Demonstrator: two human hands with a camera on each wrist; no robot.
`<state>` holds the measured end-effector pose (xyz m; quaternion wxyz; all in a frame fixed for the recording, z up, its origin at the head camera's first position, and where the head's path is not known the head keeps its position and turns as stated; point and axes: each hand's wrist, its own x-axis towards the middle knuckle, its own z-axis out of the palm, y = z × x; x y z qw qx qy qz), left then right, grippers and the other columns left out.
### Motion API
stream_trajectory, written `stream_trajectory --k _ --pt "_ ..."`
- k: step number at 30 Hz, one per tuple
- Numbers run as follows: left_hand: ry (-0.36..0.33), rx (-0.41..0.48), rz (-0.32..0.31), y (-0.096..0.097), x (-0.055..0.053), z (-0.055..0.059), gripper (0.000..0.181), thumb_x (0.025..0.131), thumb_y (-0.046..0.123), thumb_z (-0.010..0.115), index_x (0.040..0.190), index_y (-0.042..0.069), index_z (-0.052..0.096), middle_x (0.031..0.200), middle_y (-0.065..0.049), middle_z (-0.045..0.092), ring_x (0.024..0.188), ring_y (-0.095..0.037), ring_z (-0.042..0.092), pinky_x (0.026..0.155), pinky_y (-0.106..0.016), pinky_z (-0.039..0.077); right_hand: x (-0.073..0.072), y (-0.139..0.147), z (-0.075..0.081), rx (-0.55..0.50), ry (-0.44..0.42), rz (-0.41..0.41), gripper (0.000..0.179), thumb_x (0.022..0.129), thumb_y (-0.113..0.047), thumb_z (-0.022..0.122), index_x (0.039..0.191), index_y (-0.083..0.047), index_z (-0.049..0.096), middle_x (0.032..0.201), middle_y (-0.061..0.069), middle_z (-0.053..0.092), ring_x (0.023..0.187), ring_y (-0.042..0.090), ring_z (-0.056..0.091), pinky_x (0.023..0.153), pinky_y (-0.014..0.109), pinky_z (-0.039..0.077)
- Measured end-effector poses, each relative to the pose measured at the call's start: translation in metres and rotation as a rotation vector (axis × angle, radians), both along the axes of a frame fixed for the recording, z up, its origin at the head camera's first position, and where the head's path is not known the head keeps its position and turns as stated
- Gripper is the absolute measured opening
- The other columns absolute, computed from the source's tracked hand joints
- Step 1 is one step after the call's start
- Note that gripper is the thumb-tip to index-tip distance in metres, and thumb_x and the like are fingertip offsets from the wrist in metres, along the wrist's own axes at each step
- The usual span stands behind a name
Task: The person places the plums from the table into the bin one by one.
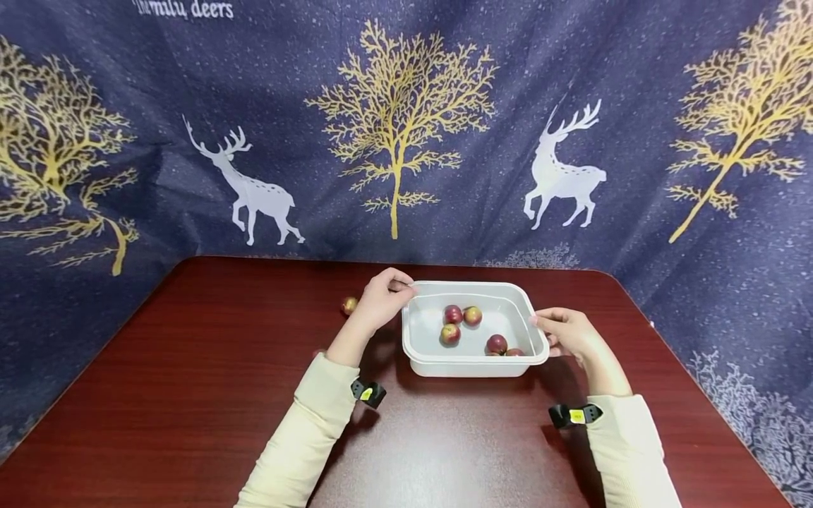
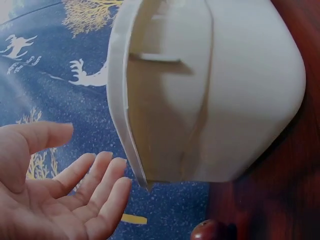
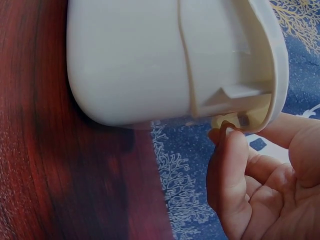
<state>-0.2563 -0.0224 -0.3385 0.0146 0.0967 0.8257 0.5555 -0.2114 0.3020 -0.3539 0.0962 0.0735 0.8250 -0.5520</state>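
Note:
A white plastic box (image 1: 432, 360) stands on the table with several small, round, plum-like red-yellow fruits (image 1: 450, 334) inside. At its far left corner is my left hand (image 1: 384, 300); in the left wrist view its fingers (image 2: 107, 200) are spread, loosely bent, and seem just off the rim (image 2: 117, 95). My right hand (image 1: 568, 331) pinches the rim at the box's right end, thumb on one side and fingers beneath, as the right wrist view shows of this hand (image 3: 270, 185). Part of the box's near inside is hidden by its front wall.
One more fruit (image 1: 348, 305) lies on the dark red wooden table (image 1: 190, 381) beyond my left wrist, and another is mostly hidden by that forearm. A blue cloth (image 1: 444, 212) with trees and deer hangs behind the table's far edge.

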Motion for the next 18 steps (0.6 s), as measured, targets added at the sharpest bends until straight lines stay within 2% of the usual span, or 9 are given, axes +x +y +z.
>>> stream_trajectory --k 6,13,18 --pt "0.077 -0.059 0.086 -0.001 -0.003 -0.002 0.021 0.083 0.02 0.062 0.099 0.006 0.06 0.095 -0.011 0.067 0.09 -0.024 0.063 0.08 -0.035 0.05 0.001 0.001 0.0 0.001 0.011 -0.004 0.051 0.09 -0.021 0.057 0.126 0.012 0.041 0.064 -0.009 0.056 0.052 0.002 0.053 0.05 0.022 0.052" --pt "0.098 -0.117 0.143 -0.004 -0.011 -0.009 0.022 0.083 0.023 0.063 0.098 0.007 0.06 0.095 -0.009 0.067 0.092 -0.023 0.063 0.083 -0.036 0.05 0.0 0.001 -0.001 -0.008 0.019 0.0 0.05 0.091 -0.02 0.056 0.126 0.013 0.041 0.064 -0.009 0.057 0.052 0.002 0.053 0.05 0.021 0.052" --pt "0.126 -0.17 0.181 -0.004 -0.018 -0.017 0.024 0.083 0.023 0.063 0.099 0.005 0.059 0.094 -0.008 0.068 0.091 -0.022 0.064 0.084 -0.037 0.049 0.0 0.001 -0.002 -0.003 0.02 0.003 0.051 0.091 -0.02 0.055 0.126 0.013 0.04 0.064 -0.009 0.057 0.052 0.002 0.054 0.05 0.022 0.053"
